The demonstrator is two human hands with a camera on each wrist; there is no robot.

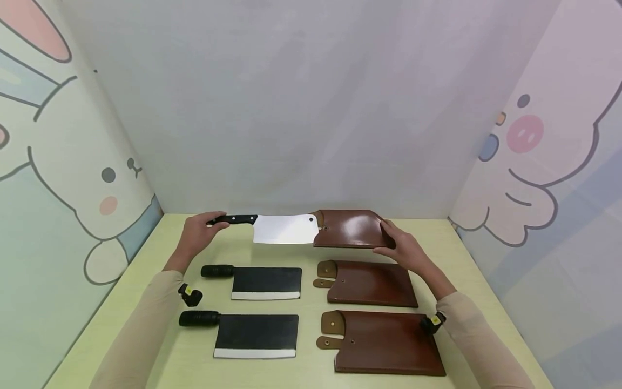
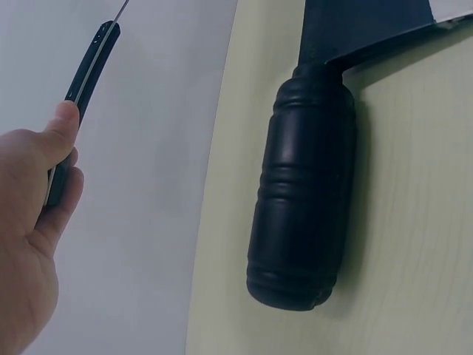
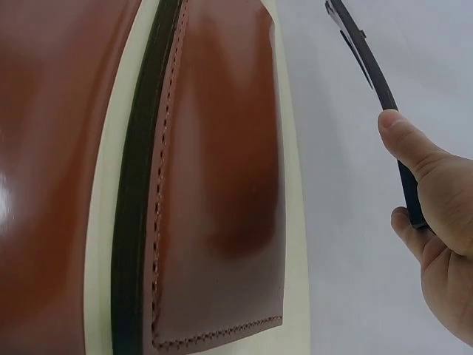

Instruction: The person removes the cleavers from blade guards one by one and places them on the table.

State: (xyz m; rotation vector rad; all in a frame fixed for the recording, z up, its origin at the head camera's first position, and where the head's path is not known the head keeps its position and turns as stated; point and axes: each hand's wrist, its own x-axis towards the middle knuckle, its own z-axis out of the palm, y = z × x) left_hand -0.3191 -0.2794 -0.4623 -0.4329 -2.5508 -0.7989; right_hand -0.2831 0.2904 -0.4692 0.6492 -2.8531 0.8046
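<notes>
At the table's far side my left hand grips the black handle of a cleaver with a bright silver blade. My right hand holds the closed end of a brown leather sheath, thumb on one face and fingers on the other. The blade's front edge is at the sheath's mouth; I cannot tell whether any of it is inside. Both things are held above the table. In the left wrist view the handle appears edge-on, and the right wrist view shows the sheath edge-on too.
Two dark-bladed cleavers lie on the left of the pale table, handles leftward. Opposite them lie two brown sheaths with their straps unfastened, mouths leftward. A pale wall stands behind the table.
</notes>
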